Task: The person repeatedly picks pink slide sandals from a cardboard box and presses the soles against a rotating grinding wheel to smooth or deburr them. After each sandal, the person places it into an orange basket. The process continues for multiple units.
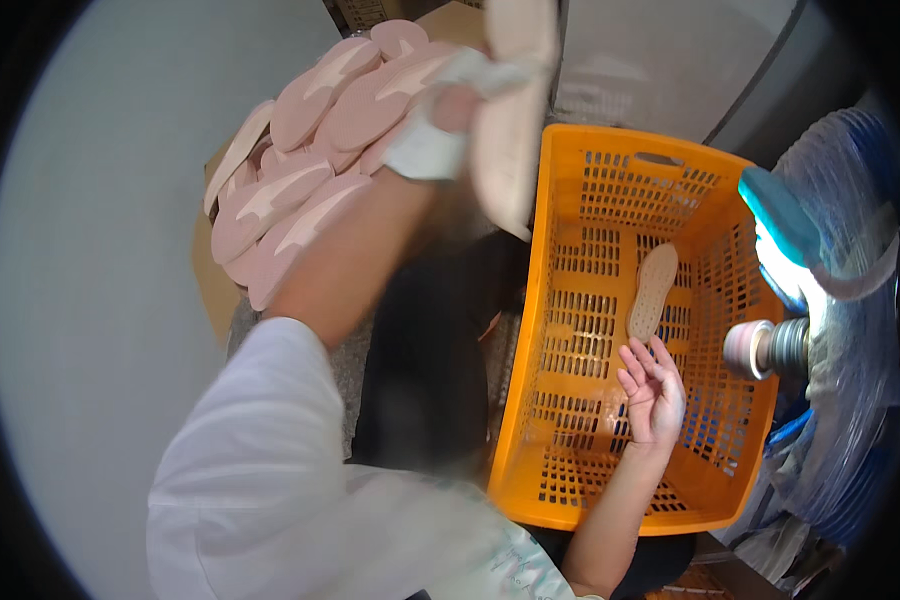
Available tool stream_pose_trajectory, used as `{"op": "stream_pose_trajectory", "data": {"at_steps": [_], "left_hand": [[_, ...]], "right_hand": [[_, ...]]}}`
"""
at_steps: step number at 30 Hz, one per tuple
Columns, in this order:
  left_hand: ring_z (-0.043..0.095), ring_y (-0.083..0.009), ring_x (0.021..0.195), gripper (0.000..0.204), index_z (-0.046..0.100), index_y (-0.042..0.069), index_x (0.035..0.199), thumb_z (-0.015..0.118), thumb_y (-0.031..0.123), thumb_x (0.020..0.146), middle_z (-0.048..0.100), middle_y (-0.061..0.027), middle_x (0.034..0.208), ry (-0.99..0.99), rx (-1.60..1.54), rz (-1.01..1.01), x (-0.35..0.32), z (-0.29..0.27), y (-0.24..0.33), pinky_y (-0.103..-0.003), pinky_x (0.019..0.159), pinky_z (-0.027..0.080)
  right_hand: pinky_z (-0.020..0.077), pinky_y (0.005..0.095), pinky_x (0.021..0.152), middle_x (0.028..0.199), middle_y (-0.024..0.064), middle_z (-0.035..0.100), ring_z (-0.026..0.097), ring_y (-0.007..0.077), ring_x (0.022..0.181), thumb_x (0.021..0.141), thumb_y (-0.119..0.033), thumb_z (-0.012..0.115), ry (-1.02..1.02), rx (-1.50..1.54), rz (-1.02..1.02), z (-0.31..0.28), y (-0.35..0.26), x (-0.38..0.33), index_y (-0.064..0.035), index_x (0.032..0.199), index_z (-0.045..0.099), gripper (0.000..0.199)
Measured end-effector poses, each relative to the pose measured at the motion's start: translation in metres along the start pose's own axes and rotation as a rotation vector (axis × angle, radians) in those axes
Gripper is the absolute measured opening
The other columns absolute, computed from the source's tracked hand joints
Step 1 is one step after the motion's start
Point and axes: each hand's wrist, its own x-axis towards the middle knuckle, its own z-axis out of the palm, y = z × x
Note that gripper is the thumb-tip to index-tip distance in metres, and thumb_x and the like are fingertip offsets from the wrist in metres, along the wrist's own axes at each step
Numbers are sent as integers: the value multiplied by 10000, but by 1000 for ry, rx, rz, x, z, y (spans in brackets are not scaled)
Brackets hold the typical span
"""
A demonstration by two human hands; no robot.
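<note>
My left hand [455, 112], in a pale glove that leaves some skin bare, is raised at the top centre and blurred by motion. It grips a long pale pink insole [505, 155] that stands nearly upright beside the crate's far left corner. Just left of it, several pink insoles [355, 110] with lighter patches lie heaped. My right hand [655, 400] is bare and open over the orange plastic crate [520, 400], palm up and fingers apart, holding nothing. Beyond its fingertips, a beige insole [654, 290] dotted with small marks lies on the crate's slotted bottom.
A cardboard box edge [213, 290] shows under the heap. Right of the crate are a lit teal lamp [782, 215], rolls of tape [748, 350] and a bulky bundle in clear plastic [840, 400]. A pale panel [670, 60] stands behind the crate.
</note>
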Motion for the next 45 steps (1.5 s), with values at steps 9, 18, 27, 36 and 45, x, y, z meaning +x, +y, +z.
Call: {"op": "stream_pose_trajectory", "data": {"at_steps": [9,18,27,36,45], "left_hand": [[553,-331,1283,714,400,40,1545,642,231,900,512,-214,1451,123,1529,-119,-40,-117,-24,-398,1093,441],[522,-428,1317,648,460,53,1514,623,350,961,529,-285,1448,-66,1712,-29,-54,-131,-67,-461,1124,409],[527,-373,1354,663,461,133,1544,617,434,974,503,-222,1523,-92,1714,-250,-38,-140,-62,-426,1121,421],[637,-166,1119,491,645,-15,1329,711,307,964,702,-86,1203,-165,256,-48,37,50,-77,-304,967,478],[615,-290,1084,465,582,59,1307,716,284,922,603,-173,1264,436,-656,-726,31,155,-118,-419,893,506]], "right_hand": [[633,347,717,1242,244,640,699,280,1013,979,-134,581,308,-572,87,-91,44,144,140,1439,416,561],[482,426,1018,1357,206,635,622,325,1159,821,-330,813,571,-1112,26,-246,115,246,118,1398,487,800],[516,443,511,834,203,688,644,313,630,854,-93,766,859,-1165,136,-252,141,298,60,980,650,230],[354,428,327,601,118,513,512,237,432,870,-43,643,725,-615,263,-213,146,230,27,831,541,130],[559,428,672,1010,188,639,647,268,847,952,-267,722,642,200,231,-166,219,259,-5,1214,599,391]]}}
